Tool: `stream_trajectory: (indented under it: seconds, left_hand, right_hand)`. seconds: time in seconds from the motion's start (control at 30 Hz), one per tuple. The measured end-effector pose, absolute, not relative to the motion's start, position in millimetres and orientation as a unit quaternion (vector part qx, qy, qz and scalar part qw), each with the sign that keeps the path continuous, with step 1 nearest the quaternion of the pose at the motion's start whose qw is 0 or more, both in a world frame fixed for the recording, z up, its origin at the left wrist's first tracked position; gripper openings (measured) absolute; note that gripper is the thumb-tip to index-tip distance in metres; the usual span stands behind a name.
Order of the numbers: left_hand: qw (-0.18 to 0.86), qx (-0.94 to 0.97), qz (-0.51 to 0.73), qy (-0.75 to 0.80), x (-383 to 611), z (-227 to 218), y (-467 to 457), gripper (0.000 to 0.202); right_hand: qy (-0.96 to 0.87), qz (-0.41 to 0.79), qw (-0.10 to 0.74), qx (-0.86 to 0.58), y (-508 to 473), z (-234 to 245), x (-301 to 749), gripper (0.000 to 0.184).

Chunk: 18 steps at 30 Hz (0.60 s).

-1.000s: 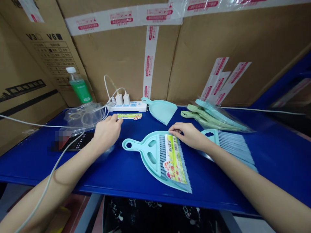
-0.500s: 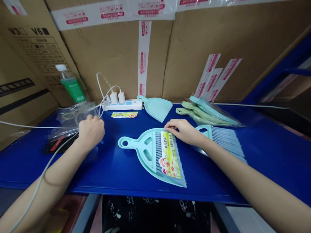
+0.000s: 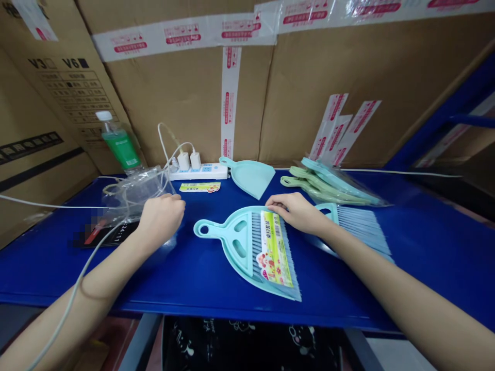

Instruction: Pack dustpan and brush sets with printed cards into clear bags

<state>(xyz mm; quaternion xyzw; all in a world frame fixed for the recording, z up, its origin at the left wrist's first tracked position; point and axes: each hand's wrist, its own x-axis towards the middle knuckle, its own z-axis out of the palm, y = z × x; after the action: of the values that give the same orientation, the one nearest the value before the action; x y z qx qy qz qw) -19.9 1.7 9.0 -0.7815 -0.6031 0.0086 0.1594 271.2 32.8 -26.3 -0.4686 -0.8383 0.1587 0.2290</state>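
My left hand (image 3: 161, 219) is closed in a fist on a crumpled clear plastic bag (image 3: 133, 189), left of the middle of the blue table. The thumb and fingers of my right hand (image 3: 296, 210) pinch the far rim of a light blue dustpan (image 3: 209, 230), by the top of the label card. In this dustpan nests a small brush (image 3: 296, 278) with blue-grey bristles, handle pointing left. Across the bristles lies a yellow-green and white label card (image 3: 276, 247). Under my right forearm another blue brush (image 3: 361, 226) is partly hidden.
Behind stand a bare blue dustpan (image 3: 252, 175), a power strip (image 3: 199, 171) with plugs and white cables, and a loose label card (image 3: 200, 187). Bagged green and blue sets (image 3: 328, 183) lie at the back right. A green-labelled bottle (image 3: 120, 144) and a dark phone-like screen (image 3: 116, 234) are left.
My left hand has moved a little to the right and towards me, drawing the plastic bag along. My right hand stays at the dustpan's rim. The view has shifted slightly.
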Motion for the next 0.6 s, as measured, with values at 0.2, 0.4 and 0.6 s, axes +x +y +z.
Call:
stream_trajectory:
  seconds: [0.2, 0.4, 0.6]
  left_hand:
    - [0.029, -0.851, 0.022, -0.523, -12.2, 9.4, -2.2, 0.021]
    - [-0.080, -0.874, -0.024, -0.478, -14.1, 9.6, -4.5, 0.012]
    - [-0.209, -0.874, -0.065, -0.435, -20.4, 4.9, -4.4, 0.018]
  right_hand:
    - [-0.856, 0.139, 0.236, -0.438, 35.1, -26.7, 272.5, 0.029]
    - [-0.858, 0.175, 0.217, -0.431, 33.7, -24.9, 274.9, 0.030]
    - [-0.847, 0.177, 0.232, -0.443, 33.3, -24.1, 276.4, 0.029]
